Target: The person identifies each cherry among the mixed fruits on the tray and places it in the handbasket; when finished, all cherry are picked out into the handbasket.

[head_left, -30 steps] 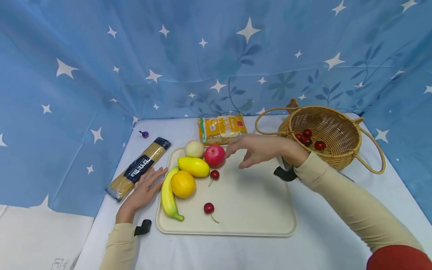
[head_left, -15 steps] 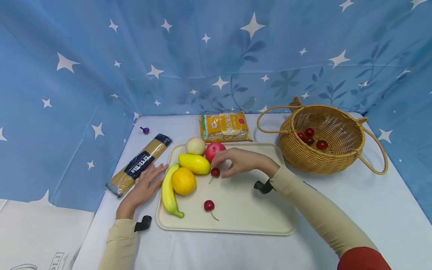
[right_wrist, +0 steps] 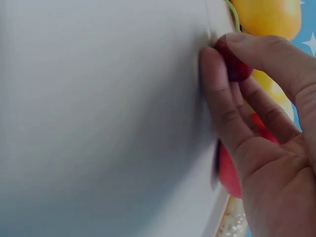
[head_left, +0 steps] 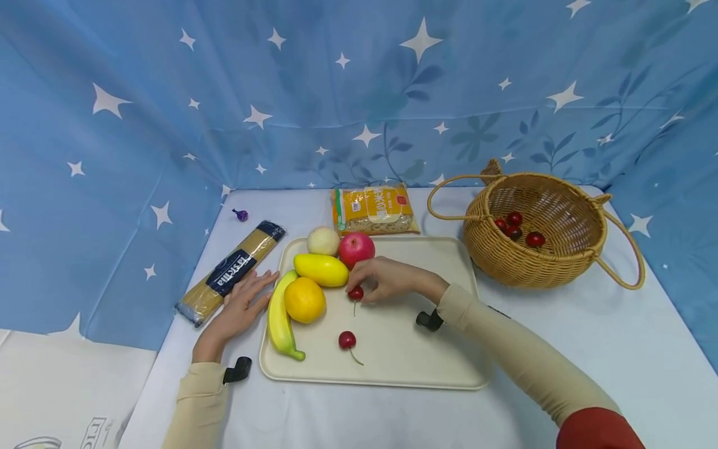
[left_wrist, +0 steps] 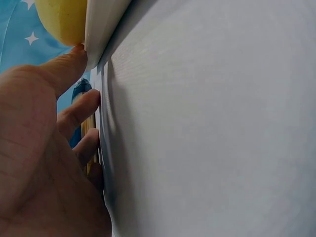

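Note:
On the cream tray point(head_left: 415, 349), my right hand point(head_left: 387, 279) pinches a dark red cherry point(head_left: 356, 293) between thumb and fingers. The right wrist view shows the cherry point(right_wrist: 236, 61) between the thumb and fingertips, its green stem beside it. A second cherry point(head_left: 347, 340) with a stem lies nearer the tray's front. My left hand point(head_left: 238, 315) rests on the table by the tray's left edge, fingers extended. In the left wrist view the left hand's thumb point(left_wrist: 69, 66) touches the tray's rim near the banana.
A banana point(head_left: 278, 321), an orange point(head_left: 305, 300), a yellow mango-like fruit point(head_left: 322, 270), a pale round fruit point(head_left: 323, 241) and a pink-red fruit point(head_left: 356, 249) fill the tray's left. A wicker basket point(head_left: 521, 265) with several cherries stands right. Noodle packs point(head_left: 232, 271), a yellow bag point(head_left: 374, 209) and a purple candy point(head_left: 240, 215) lie around.
My right hand has moved left and down from above the tray, and its fingers have taken hold of the cherry beside the yellow fruit. The left hand stays in place.

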`<action>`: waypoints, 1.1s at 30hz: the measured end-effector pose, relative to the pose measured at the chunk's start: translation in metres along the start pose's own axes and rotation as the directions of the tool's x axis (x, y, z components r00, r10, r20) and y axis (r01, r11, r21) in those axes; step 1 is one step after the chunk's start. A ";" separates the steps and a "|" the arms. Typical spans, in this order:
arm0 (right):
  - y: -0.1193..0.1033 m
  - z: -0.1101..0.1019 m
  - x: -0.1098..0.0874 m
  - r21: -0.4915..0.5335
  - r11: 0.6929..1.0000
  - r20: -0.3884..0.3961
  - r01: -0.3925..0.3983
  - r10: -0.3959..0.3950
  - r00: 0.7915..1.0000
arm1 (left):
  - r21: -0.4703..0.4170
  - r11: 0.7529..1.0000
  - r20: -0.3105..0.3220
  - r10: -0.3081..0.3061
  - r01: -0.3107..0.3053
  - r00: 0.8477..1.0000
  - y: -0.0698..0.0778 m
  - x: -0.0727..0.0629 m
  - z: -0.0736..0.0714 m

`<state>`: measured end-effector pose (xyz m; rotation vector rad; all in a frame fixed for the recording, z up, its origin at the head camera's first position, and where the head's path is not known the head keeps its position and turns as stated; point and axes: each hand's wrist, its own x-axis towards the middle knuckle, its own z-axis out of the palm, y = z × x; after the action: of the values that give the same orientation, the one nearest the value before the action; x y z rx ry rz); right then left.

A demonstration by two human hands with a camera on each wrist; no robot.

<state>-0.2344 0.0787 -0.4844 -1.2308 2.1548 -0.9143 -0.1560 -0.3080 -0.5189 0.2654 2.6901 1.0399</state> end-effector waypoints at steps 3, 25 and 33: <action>0.002 0.006 0.000 0.017 1.000 -0.019 0.009 -0.009 1.000 | -0.003 1.000 -0.003 0.009 -0.009 1.000 0.001 -0.001 0.000; 0.010 0.015 -0.003 0.155 0.986 -0.050 -0.055 0.064 0.997 | 0.006 1.000 0.001 -0.005 0.005 1.000 0.001 -0.001 0.000; 0.010 0.010 -0.006 0.147 0.989 -0.050 -0.036 0.044 0.998 | 0.012 1.000 0.006 0.000 0.000 1.000 0.000 0.000 0.000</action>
<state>-0.2297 0.0847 -0.4976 -1.1005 2.1039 -1.0778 -0.1557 -0.3080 -0.5184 0.2695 2.6921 1.0217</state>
